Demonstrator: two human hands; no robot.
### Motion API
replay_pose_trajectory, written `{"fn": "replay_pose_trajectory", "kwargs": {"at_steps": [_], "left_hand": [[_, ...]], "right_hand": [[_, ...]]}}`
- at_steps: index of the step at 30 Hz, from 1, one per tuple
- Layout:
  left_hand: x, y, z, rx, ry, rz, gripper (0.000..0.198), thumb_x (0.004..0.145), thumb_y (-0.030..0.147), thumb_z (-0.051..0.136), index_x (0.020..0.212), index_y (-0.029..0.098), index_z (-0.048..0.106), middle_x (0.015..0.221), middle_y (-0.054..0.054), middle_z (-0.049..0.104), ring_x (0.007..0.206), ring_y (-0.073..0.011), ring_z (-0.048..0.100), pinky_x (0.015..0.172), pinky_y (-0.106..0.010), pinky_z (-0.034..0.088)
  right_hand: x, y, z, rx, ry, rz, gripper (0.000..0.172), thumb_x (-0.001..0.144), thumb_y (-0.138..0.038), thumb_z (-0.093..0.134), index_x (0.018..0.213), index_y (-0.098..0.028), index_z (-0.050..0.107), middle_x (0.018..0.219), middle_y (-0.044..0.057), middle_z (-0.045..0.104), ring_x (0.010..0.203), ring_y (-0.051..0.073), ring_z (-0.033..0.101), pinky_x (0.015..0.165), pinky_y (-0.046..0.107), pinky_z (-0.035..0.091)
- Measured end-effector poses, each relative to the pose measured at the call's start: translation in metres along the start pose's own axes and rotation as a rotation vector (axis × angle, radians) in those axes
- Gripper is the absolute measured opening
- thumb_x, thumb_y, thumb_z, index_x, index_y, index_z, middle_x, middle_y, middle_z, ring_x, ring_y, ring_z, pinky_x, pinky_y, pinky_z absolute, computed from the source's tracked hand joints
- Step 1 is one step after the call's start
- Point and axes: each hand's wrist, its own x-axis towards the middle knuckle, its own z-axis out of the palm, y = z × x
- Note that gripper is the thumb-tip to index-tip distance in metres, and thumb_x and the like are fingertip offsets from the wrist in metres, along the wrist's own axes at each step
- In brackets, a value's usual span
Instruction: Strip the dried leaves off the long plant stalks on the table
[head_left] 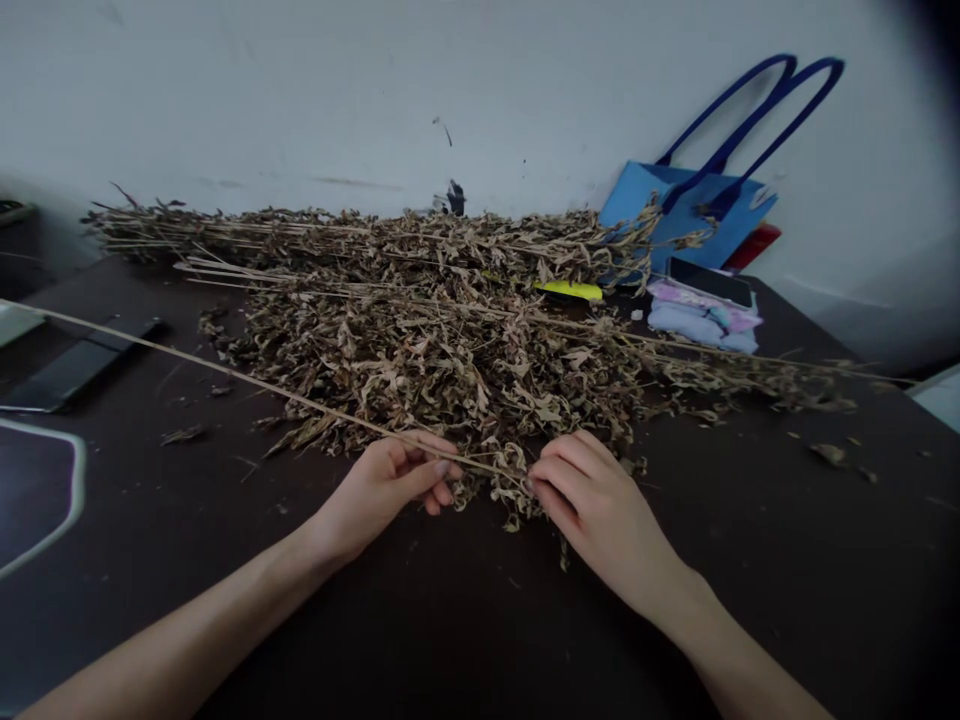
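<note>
1. Left hand [382, 490]: thumb and fingers pinch one dried stem [322, 408], which runs off toward 10 o'clock.
2. Right hand [600, 510]: fingertips closed at its leafy end [517, 505]; can't tell if stem or leaf sits between them.
3. My take: anchor with a light left pinch near the leaves, work right fingertips in small moves; stem looks brittle, bending could snap it.
4. Watch the long tail at 10; it could sweep the black phone-like slab [82, 365].
5. Dark table [480, 640]: leaf heap [450, 360] at 12, crumbs [829, 455] at 3.
6. Blue tote bag [697, 215] at 1–2, against a scuffed pale wall [375, 100].
</note>
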Motion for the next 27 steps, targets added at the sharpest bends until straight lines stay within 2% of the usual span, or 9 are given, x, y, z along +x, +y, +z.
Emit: {"fn": "replay_pose_trajectory", "kwargs": {"at_steps": [8, 21, 27], "left_hand": [[0.0005, 0.0010, 0.0018, -0.058, -0.016, -0.003, 0.020, 0.081, 0.022, 0.062, 0.097, 0.012, 0.057, 0.083, -0.004, 0.065, 0.058, -0.0069, 0.058, 0.050, -0.017, 0.048], [-0.0017, 0.0011, -0.0010, 0.028, -0.002, 0.010, 0.016, 0.081, 0.021, 0.060, 0.095, 0.014, 0.060, 0.078, -0.003, 0.064, 0.052, -0.0064, 0.056, 0.045, -0.015, 0.045], [-0.0011, 0.0048, -0.0010, 0.115, 0.060, 0.060, 0.010, 0.080, 0.016, 0.056, 0.077, 0.012, 0.065, 0.072, -0.002, 0.061, 0.051, -0.0059, 0.054, 0.045, -0.016, 0.046]], "right_hand": [[0.0002, -0.0006, -0.0016, 0.005, 0.012, 0.002, 0.019, 0.090, -0.015, 0.042, 0.078, -0.015, 0.058, 0.081, 0.006, 0.054, 0.079, 0.016, 0.046, 0.073, 0.032, 0.039], [-0.0019, -0.0022, -0.0038, -0.011, -0.017, -0.014, 0.019, 0.089, -0.014, 0.041, 0.078, -0.016, 0.056, 0.082, 0.006, 0.053, 0.079, 0.017, 0.045, 0.071, 0.032, 0.038], [-0.0029, -0.0047, -0.0051, 0.002, 0.001, -0.014, 0.017, 0.089, -0.014, 0.042, 0.078, -0.016, 0.055, 0.081, 0.005, 0.053, 0.078, 0.016, 0.044, 0.071, 0.032, 0.038]]}}
